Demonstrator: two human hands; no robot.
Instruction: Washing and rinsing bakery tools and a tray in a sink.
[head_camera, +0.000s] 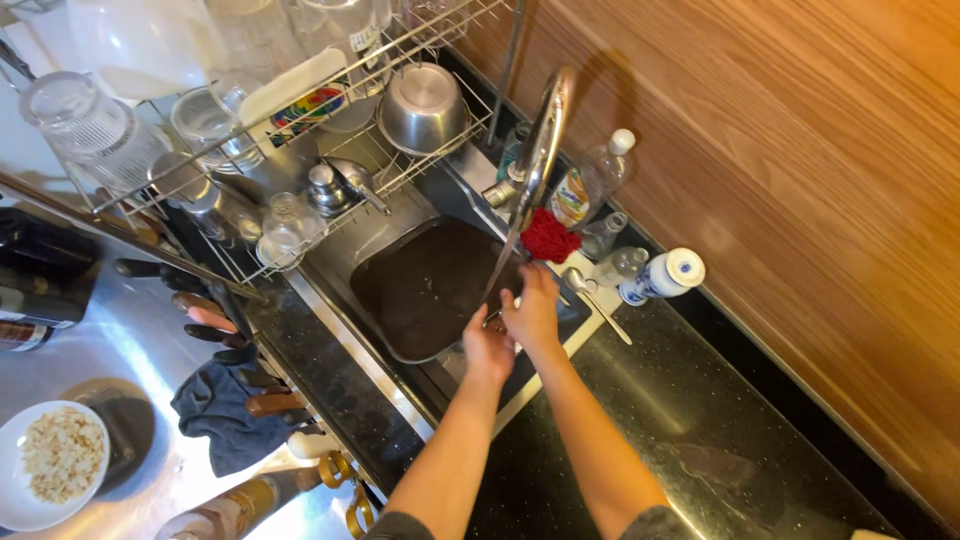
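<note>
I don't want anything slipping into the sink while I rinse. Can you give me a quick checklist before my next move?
1. Left hand over the sink: ok.
2. Right hand under the tap: ok.
3. Grip on whatever the hands hold: cannot tell, too small.
4. Water running: cannot tell.
5. Dark tray lying flat in the sink: ok.
6. Red scrubber beside the right hand: ok.

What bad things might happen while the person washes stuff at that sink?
1. Both hands, left hand and right hand, work close together under the tap over the dark tray; whatever they hold looks wet and might slip and clatter into the sink.
2. Bottles stand crowded along the sink's edge beside the right hand; an elbow or wrist might knock one over.
3. Glasses sit packed on the drying rack just above the tray; bumping it may topple them.
</note>
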